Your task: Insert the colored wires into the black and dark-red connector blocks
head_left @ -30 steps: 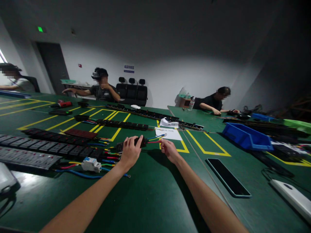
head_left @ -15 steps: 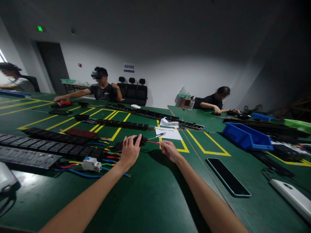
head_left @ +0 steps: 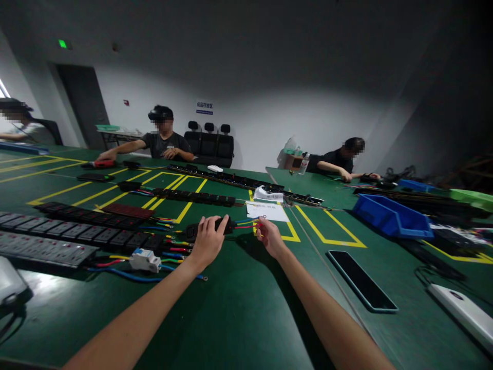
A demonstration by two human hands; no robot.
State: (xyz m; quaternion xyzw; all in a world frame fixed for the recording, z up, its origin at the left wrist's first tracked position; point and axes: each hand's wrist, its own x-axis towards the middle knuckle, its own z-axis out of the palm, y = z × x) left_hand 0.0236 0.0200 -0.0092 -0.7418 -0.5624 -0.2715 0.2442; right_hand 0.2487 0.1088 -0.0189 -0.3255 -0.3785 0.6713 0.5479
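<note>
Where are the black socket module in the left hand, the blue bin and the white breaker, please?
black socket module [head_left: 227, 224], head view, its right end past the fingers.
blue bin [head_left: 389, 218], head view, its near side wall.
white breaker [head_left: 144, 260], head view, middle of its body.

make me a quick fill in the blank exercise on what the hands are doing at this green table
1. The left hand grips a small ____ socket block.
2. The right hand pinches coloured ____ coming out of that block.
3. A ____ plastic bin sits to the right.
4. A white circuit breaker lies ____ of the left hand.

Missing words: black; wires; blue; left
</note>
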